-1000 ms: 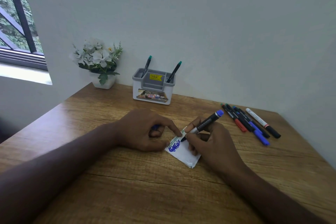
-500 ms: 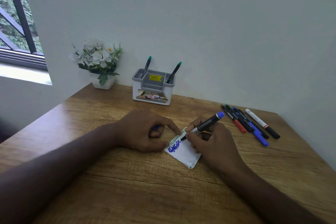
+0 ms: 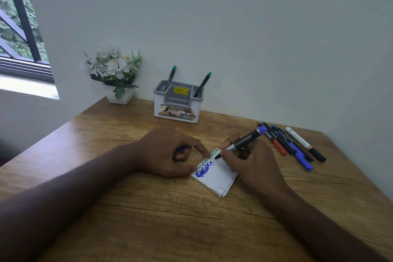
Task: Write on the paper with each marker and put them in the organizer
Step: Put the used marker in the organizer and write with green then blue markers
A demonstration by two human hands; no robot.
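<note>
On paper [image 3: 214, 174], marker [image 3: 242, 141] tip

**Changes since one second ago**

- Blue marker [image 3: 244, 140]: the tip has travelled along the paper [image 3: 214, 173], from near the blue scribble [image 3: 204, 169] toward the paper's far corner, and now sits at that end of the line. The barrel lies flatter than before, its blue end lower and pointing more toward the loose markers [image 3: 293, 144].
- Blue scribble: longer than before, with fresh strokes added on the side nearest the marker tip.
- Right hand [image 3: 248, 164]: shifted slightly along the paper's far edge with the marker, away from the scribble's start.
- Paper: turned a little under the hands, its near corner now closer to the person.
</note>
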